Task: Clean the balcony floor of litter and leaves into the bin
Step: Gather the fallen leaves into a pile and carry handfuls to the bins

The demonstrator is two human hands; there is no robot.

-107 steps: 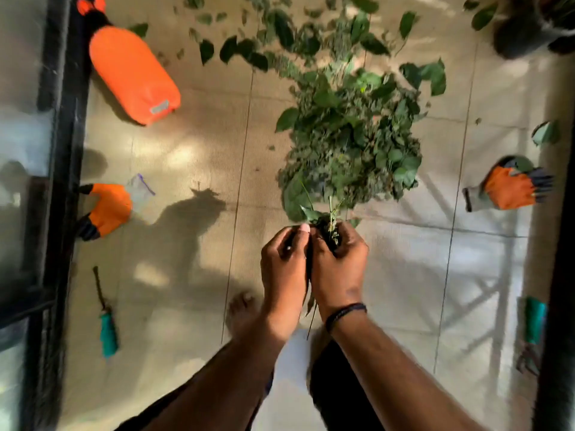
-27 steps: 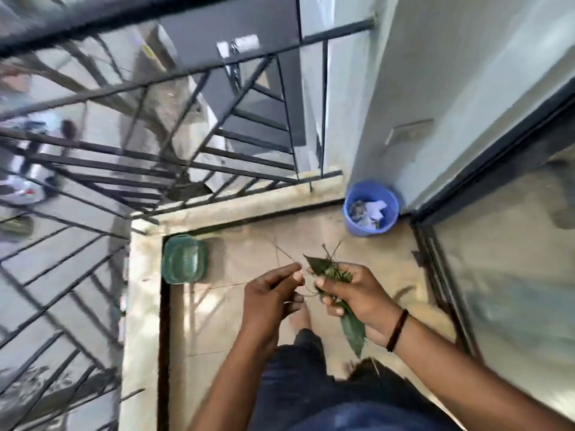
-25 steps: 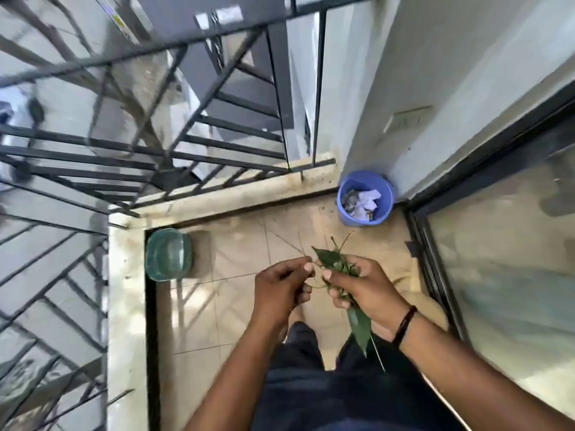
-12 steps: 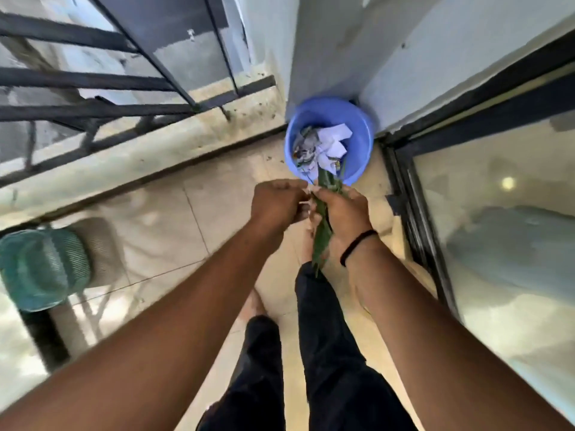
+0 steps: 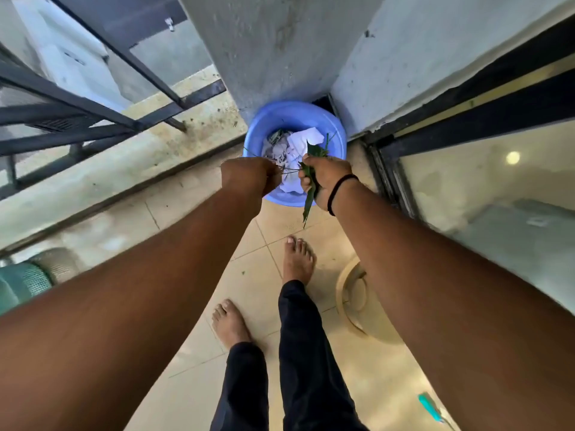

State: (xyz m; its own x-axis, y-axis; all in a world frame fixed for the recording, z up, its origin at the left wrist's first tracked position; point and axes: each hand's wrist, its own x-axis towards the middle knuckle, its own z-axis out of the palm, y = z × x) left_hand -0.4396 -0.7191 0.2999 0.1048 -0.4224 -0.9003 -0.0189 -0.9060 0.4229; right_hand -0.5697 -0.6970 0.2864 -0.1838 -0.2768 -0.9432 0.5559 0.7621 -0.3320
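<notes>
Both hands over the bin, leaf bundle not dropped yet.

Right hand point(image 5: 326, 178) grips a bunch of leaves point(image 5: 311, 169) above the blue bin point(image 5: 258, 141) in the wall corner. Left hand point(image 5: 249, 177) looks curled on thin stems point(image 5: 287, 172) running across to the bundle; grip partly hidden, so that's a guess. Crumpled paper point(image 5: 300, 141) already sits inside. Floor point(image 5: 199, 346) nearby shows only a few specks. Left to do: release this load; the rest of the balcony is out of frame.
</notes>
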